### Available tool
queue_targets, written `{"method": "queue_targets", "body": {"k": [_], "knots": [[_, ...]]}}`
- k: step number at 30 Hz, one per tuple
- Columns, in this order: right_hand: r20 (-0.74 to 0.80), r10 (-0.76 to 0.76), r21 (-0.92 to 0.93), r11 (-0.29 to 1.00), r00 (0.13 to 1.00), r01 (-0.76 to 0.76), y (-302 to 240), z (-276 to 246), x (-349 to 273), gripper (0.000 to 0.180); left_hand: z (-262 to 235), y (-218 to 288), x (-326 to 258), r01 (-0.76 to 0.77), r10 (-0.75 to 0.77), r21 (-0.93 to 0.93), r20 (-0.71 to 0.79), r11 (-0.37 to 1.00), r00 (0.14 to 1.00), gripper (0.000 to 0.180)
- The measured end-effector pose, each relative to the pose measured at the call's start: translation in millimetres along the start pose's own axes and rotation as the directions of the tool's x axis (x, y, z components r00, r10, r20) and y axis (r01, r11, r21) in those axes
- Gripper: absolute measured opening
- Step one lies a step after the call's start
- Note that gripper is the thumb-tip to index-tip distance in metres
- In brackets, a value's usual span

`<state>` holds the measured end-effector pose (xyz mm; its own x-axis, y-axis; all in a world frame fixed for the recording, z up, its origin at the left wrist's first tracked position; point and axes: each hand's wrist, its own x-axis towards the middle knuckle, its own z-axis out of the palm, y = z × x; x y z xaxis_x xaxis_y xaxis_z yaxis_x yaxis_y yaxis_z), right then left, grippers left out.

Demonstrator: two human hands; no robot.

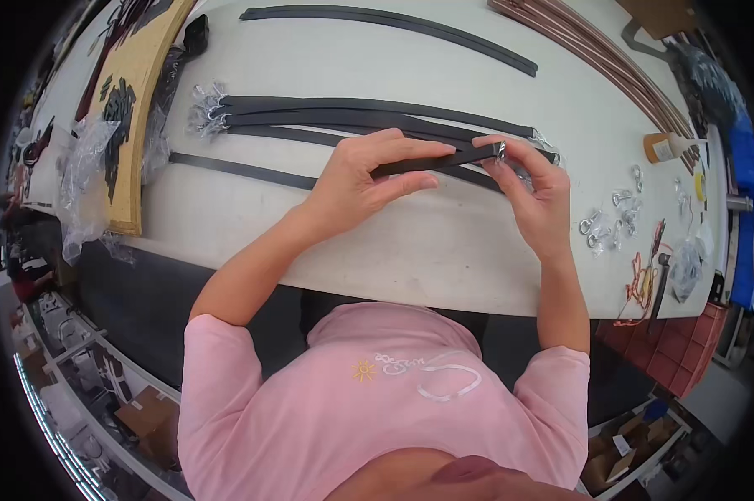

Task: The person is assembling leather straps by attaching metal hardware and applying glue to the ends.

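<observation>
My left hand grips a flat black strap between thumb and fingers, above the white table. At the strap's right end my right hand pinches a small shiny metal fitting; its exact kind is too small to tell. Just behind the hands lies a bundle of similar black straps, with clear-wrapped metal hardware at the left ends. A single black strap runs along the table to the left, partly hidden by my left hand.
More black straps lie at the far side, and brown strips at far right. Wrapped metal clasps, a bottle of amber liquid and an orange cord sit on the right. A yellowish board holds small black pieces at left.
</observation>
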<state>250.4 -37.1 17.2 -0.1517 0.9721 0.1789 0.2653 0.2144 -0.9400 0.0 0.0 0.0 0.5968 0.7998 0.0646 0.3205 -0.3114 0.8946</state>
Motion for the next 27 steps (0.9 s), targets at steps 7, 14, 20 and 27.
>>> {"method": "queue_targets", "body": {"k": [7, 14, 20, 27], "knots": [[0.227, 0.019, -0.071, 0.998, 0.974, -0.003, 1.3, -7.9, -1.8, 0.020, 14.3, -4.1, -1.2, -0.198, 0.178, -0.218, -0.108, 0.956, 0.978, 0.025], [0.036, -0.095, -0.157, 0.982, 0.995, 0.100, -0.5, -0.1, -3.0, 0.018, 12.2, 0.9, -1.7, -0.047, 0.026, -0.256, -0.084, 0.965, 0.996, 0.018], [-0.056, -0.203, -0.512, 0.846, 0.978, 0.146, 16.4, 16.8, -10.3, 0.026, 19.4, -5.3, 2.5, -0.098, 0.064, -0.249, -0.140, 0.964, 0.988, 0.017], [-0.137, 0.001, -0.084, 0.996, 0.991, -0.013, 1.4, 13.1, -6.0, 0.038, 14.9, 0.3, 0.2, -0.008, -0.005, -0.333, -0.039, 0.943, 0.999, 0.026]]}}
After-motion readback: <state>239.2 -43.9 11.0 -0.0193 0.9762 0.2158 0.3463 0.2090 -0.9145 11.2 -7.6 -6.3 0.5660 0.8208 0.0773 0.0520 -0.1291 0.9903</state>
